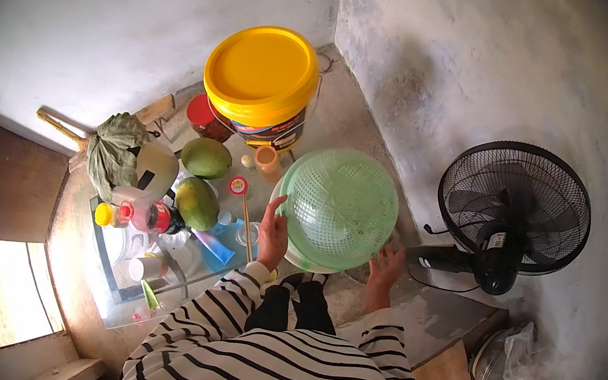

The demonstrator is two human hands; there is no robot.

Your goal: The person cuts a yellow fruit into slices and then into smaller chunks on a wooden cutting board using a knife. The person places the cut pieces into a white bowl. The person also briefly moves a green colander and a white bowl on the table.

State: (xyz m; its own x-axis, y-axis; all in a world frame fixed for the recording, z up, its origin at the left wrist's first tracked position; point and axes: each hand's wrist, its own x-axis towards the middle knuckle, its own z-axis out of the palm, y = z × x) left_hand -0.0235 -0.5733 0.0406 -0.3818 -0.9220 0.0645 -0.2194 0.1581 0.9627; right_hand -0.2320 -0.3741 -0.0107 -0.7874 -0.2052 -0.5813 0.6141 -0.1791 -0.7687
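Observation:
A light green plastic colander [339,210], its perforated surface facing up, is before me with a pale rim [300,260] showing beneath its edge. My left hand [273,239] grips the left edge, fingers pointing up along the rim. At the lower right edge is my right hand [385,271], fingers spread and slightly blurred. It holds nothing that I can see. What supports the colander is hidden under it. Close to my left hand are a pair of wooden chopsticks [248,228], a small clear cup [248,234] and an orange plastic cup [267,163].
A glass-topped table [187,288] carries two green mangoes [206,158], bottles and a red-lidded jar [208,115]. Behind stands a yellow-lidded bucket [263,73]. A black fan [513,208] is at right, near the wall. Plastic bags [526,368] lie at lower right.

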